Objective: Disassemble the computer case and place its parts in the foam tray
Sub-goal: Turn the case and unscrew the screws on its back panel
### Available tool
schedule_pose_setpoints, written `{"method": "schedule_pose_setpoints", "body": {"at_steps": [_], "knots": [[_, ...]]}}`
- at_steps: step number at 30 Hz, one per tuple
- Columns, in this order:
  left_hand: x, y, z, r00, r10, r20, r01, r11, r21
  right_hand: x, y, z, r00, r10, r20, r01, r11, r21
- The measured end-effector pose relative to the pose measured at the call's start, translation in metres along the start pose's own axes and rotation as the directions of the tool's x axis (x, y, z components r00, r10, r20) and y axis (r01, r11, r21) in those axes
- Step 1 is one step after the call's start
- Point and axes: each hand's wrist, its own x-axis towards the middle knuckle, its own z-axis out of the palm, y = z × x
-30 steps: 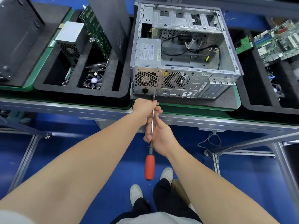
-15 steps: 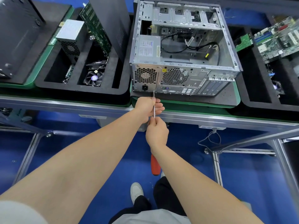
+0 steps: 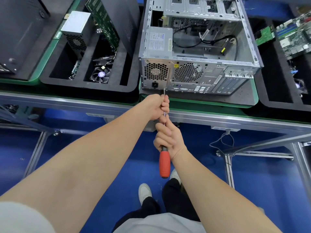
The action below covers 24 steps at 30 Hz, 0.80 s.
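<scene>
The screwdriver (image 3: 164, 163) is gripped by the right hand (image 3: 170, 137) just above its red handle, and its shaft is clasped in the curled left hand (image 3: 155, 107). A screw (image 3: 164, 89) low on the computer case (image 3: 198, 47) rear, at the bench (image 3: 218, 118) edge, is apparently being undone. Steady turning is called for. The foam tray (image 3: 87, 87) lies just left, with slots partly free.

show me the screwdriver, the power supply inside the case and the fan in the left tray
screwdriver (image 3: 165, 165): head view, on its red handle
power supply (image 3: 159, 41): head view, on its top label
fan (image 3: 101, 74): head view, on its round hub
</scene>
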Motion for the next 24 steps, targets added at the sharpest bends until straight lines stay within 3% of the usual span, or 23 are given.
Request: {"method": "schedule_pose_setpoints", "body": {"at_steps": [1,3,4,6,7,8,11,13,15,16,18,22,24], "knots": [[0.0,-0.001,-0.001,1.0,0.01,-0.001,-0.01,1.0,0.012,-0.001,-0.002,0.001,1.0,-0.013,-0.017,0.012,0.998,-0.059],[0.0,-0.004,0.0,0.999,0.038,-0.005,-0.038,0.998,0.048,-0.002,-0.004,0.005,0.972,-0.131,-0.193,0.05,0.926,-0.374],[0.0,-0.007,0.001,0.998,0.056,-0.01,-0.055,0.997,0.058,-0.001,-0.003,0.008,0.918,-0.252,-0.306,0.029,0.813,-0.582],[0.0,-0.012,0.005,0.996,0.085,-0.022,-0.084,0.995,0.046,0.003,0.003,0.018,0.712,-0.575,-0.403,-0.13,0.457,-0.88],[0.0,-0.013,0.007,0.995,0.094,-0.025,-0.093,0.995,0.039,0.006,0.006,0.02,0.603,-0.7,-0.383,-0.25,0.291,-0.924],[0.0,-0.014,0.009,0.994,0.102,-0.028,-0.101,0.994,0.046,0.009,0.01,0.021,0.526,-0.773,-0.355,-0.343,0.19,-0.92],[-0.001,-0.014,0.012,0.992,0.119,-0.038,-0.114,0.986,0.12,0.014,0.016,0.016,0.457,-0.835,-0.308,-0.44,0.088,-0.894],[0.0,-0.013,0.011,0.989,0.141,-0.044,-0.131,0.975,0.178,0.015,0.015,0.016,0.535,-0.776,-0.332,-0.345,0.158,-0.925],[0.002,-0.01,0.006,0.988,0.151,-0.041,-0.138,0.966,0.216,0.013,0.011,0.016,0.698,-0.594,-0.399,-0.138,0.434,-0.89],[0.003,-0.009,0.003,0.989,0.146,-0.022,-0.138,0.967,0.213,0.01,0.008,0.014,0.783,-0.476,-0.4,-0.051,0.592,-0.805],[0.003,-0.006,-0.004,0.992,0.12,0.042,-0.125,0.98,0.152,0.002,0.002,0.007,0.894,-0.313,-0.321,0.063,0.796,-0.602],[0.003,-0.002,-0.008,0.993,0.051,0.104,-0.057,0.997,0.058,-0.001,-0.002,0.001,0.977,-0.16,-0.14,0.126,0.966,-0.225],[0.003,0.0,-0.009,0.993,0.053,0.106,-0.064,0.993,0.103,0.002,-0.001,0.002,0.977,-0.162,-0.136,0.132,0.969,-0.209]]}}
